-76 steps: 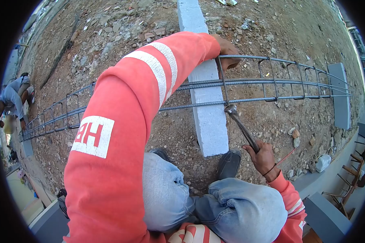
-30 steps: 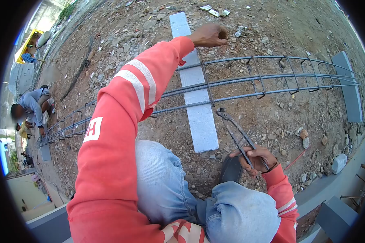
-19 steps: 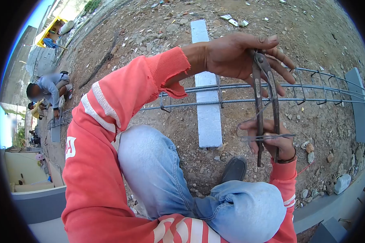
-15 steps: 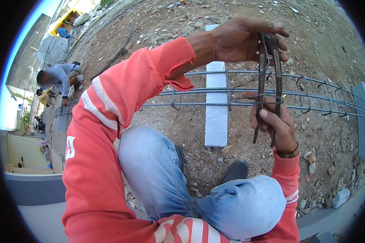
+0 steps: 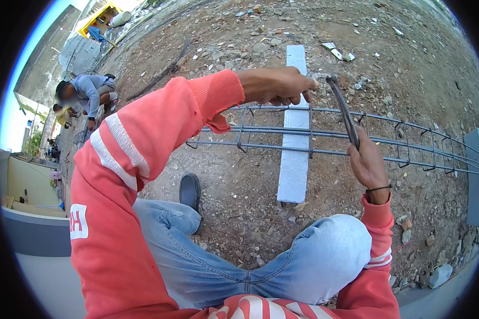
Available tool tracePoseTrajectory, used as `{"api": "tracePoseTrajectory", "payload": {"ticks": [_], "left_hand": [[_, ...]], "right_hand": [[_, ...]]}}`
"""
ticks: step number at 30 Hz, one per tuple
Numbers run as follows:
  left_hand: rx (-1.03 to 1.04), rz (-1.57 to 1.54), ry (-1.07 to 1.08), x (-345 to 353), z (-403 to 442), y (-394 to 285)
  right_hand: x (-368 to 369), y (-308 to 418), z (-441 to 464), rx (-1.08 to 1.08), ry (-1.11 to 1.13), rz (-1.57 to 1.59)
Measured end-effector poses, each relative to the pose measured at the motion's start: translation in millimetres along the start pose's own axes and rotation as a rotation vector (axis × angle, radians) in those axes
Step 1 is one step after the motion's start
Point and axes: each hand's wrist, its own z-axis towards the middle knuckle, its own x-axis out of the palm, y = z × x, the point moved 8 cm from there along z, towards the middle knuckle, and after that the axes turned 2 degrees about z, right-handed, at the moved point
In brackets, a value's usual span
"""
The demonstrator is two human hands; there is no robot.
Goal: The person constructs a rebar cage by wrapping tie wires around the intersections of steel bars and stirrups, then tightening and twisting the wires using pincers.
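Just above the far bar of the rebar cage [image 5: 255,129], my left hand [image 5: 288,86] is closed in a pinch, its thumb and forefinger pointing right; anything between them is too small to make out. My right hand [image 5: 368,164] wraps round the handles of dark metal pincers [image 5: 344,108], whose head points up, a short way right of my left fingertips. The cage has long bars with square stirrups and lies across a pale block [image 5: 292,178], which stretches away from me between my hands.
A grey block [image 5: 476,186] supports the cage's right end. At far left a person in grey [image 5: 88,90] bends over the cage, with another in yellow [image 5: 62,116] behind. Rubble covers the ground [image 5: 239,212]. A black shoe [image 5: 189,191] is below the cage. A low wall edges the lower right.
My left hand has come away from the pincers' head and closed, moving down and left. The pincers have swung to a slant, their handles now together in my right hand. My knees are wider apart.
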Motion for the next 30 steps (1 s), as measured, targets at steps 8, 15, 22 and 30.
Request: {"api": "tracePoseTrajectory", "payload": {"ticks": [8, 15, 22, 30], "left_hand": [[0.276, -0.173, 0.110, -38.2, 24.1, -5.8], [0.732, -0.773, 0.453, -41.4, -1.4, -44.9], [0.831, -1.058, 0.630, -85.0, -30.6, -51.3], [0.807, -0.322, 0.522, -108.4, -42.8, 20.7]], "right_hand": [[5.6, -4.3, -28.6, 0.280, -0.081, -0.847], [-33.9, 153.3, 23.4, -0.043, -0.197, -0.252], [0.0, 269.7, 76.2, -0.291, -0.270, -0.302], [-2.2, 298.4, 94.6, -0.012, -0.438, -0.107]]}}
